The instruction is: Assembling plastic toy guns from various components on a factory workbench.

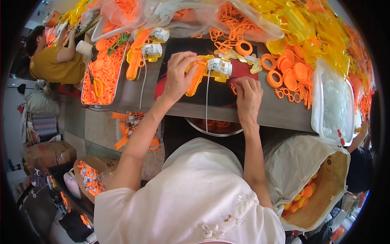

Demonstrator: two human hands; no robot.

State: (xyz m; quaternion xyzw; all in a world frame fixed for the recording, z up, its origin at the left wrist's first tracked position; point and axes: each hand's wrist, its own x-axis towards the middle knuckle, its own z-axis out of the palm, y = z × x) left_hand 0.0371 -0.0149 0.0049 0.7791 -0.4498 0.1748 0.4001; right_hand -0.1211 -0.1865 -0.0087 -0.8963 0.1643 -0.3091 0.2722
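Note:
My left hand grips an orange and yellow plastic toy gun body with a white mechanism set in it, held over a dark red mat on the grey table. A thin white tube hangs from the mechanism toward the table edge. My right hand rests fingers down on the mat just right of the toy, beside a small orange piece; whether it pinches anything I cannot tell.
Two more part-built toy guns lie left. A metal tray holds orange parts. Orange rings and discs and yellow parts pile at right, beside a clear box of white pieces. A person in yellow works far left.

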